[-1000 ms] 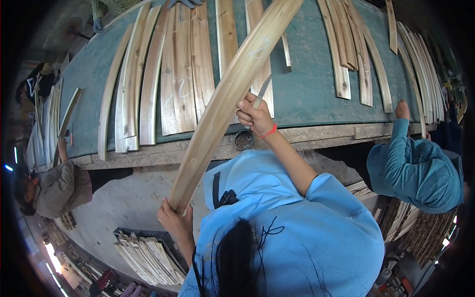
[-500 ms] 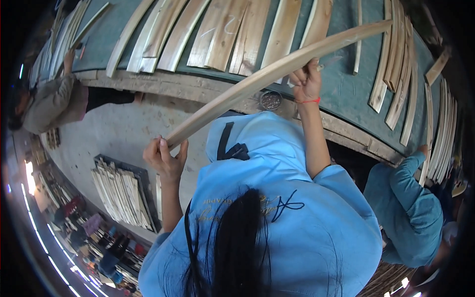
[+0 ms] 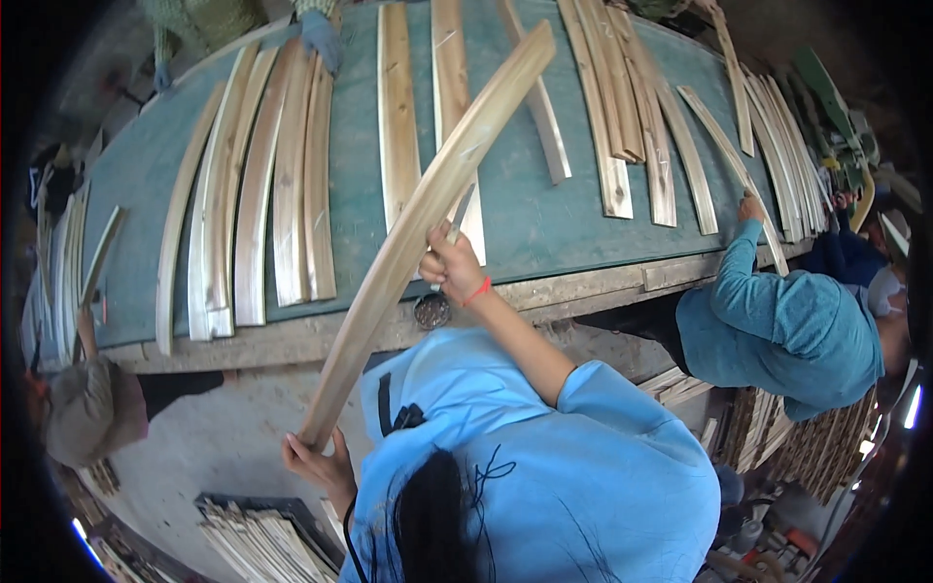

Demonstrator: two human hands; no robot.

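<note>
A long wooden plank (image 3: 387, 291) slants across my view, raised in front of the green-topped bench (image 3: 515, 223). My left hand (image 3: 321, 457) grips its lower end, thumb and fingers at either edge. My right hand (image 3: 450, 260) is closed on a knife (image 3: 465, 202) with a pale handle and rests against the plank's side around mid-length, partly behind it. A small round container of dark bits (image 3: 431, 311) sits at the bench's front edge, just below my right hand. Other planks (image 3: 398, 117) lie lengthwise away from me on the bench top.
A co-worker in teal (image 3: 777, 340) stands at my right holding a strip; another in drab clothing (image 3: 97, 408) is at my left. A gloved hand (image 3: 319, 39) touches boards across the bench. Bundled strips (image 3: 258, 544) sit low at lower left, machinery (image 3: 831, 126) at far right.
The plank first tipped flatter and edge-on, then swung back steeper with its broad face showing. The view turned with it. The teal co-worker's arm has moved up with a strip.
</note>
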